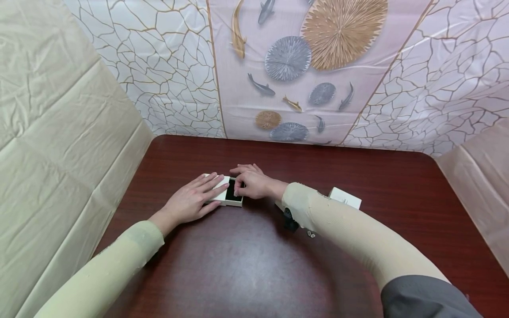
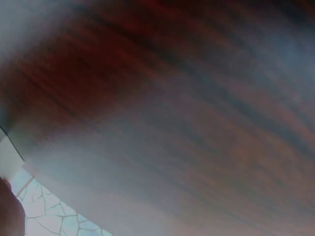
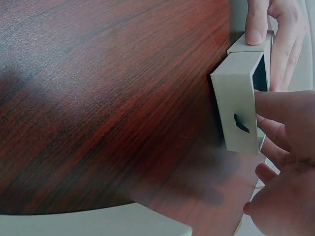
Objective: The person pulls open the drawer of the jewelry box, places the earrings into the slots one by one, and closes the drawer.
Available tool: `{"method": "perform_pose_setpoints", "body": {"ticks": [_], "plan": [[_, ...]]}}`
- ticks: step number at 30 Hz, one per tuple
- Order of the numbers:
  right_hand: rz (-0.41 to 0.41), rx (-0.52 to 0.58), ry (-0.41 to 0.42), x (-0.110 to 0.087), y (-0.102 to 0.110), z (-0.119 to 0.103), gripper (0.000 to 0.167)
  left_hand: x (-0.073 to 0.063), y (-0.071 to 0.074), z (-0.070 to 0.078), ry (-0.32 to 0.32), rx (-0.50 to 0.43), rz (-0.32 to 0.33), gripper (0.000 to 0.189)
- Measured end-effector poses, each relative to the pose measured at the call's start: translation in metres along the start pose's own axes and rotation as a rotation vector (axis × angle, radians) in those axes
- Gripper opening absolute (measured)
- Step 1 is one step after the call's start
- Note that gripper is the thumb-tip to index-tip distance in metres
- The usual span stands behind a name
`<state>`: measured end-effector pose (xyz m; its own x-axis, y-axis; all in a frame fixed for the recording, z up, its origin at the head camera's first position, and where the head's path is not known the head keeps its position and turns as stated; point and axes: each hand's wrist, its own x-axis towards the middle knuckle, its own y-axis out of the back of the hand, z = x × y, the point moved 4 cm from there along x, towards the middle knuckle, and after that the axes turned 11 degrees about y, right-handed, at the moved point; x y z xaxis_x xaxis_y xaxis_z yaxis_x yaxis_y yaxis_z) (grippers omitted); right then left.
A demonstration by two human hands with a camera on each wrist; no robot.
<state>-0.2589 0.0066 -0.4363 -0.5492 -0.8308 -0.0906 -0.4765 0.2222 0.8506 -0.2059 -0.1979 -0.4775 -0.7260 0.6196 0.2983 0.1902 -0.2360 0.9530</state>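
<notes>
A slim white drawer box [image 1: 222, 198] lies on the table, its drawer partly out of the sleeve and showing a black lining [image 1: 230, 189]. My left hand [image 1: 195, 198] rests flat across the sleeve, fingers spread and fairly straight. At the drawer, my right hand [image 1: 256, 184] bends its thumb and index finger down into the black lining. Whether anything is pinched between those fingertips I cannot tell. The right wrist view shows the drawer front [image 3: 238, 105] with a dark cut-out, the right fingers along its far edge. Only a blurred tabletop fills most of the left wrist view.
Another white box [image 1: 345, 198] sits to the right, partly behind my right forearm. Small light ring-like pieces [image 1: 311, 234] lie near that sleeve, beside a black device [image 1: 290, 220] at the wrist. Patterned cloth [image 1: 183, 66] hangs behind the dark red-brown table [image 1: 191, 150].
</notes>
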Motion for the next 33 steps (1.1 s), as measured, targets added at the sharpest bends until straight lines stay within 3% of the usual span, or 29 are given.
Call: {"method": "perform_pose_setpoints", "body": {"ticks": [19, 26, 33], "plan": [[0.026, -0.214, -0.022, 0.006, 0.003, -0.003, 0.023, 0.0, 0.001, 0.001, -0.006, 0.003, 0.008, 0.06], [0.03, -0.209, -0.014, 0.005, 0.004, -0.004, 0.022, -0.001, 0.001, 0.001, -0.005, 0.001, 0.009, 0.059], [0.11, -0.188, 0.008, -0.006, 0.021, -0.002, 0.014, 0.0, 0.001, 0.001, -0.006, 0.006, 0.01, 0.059]]}}
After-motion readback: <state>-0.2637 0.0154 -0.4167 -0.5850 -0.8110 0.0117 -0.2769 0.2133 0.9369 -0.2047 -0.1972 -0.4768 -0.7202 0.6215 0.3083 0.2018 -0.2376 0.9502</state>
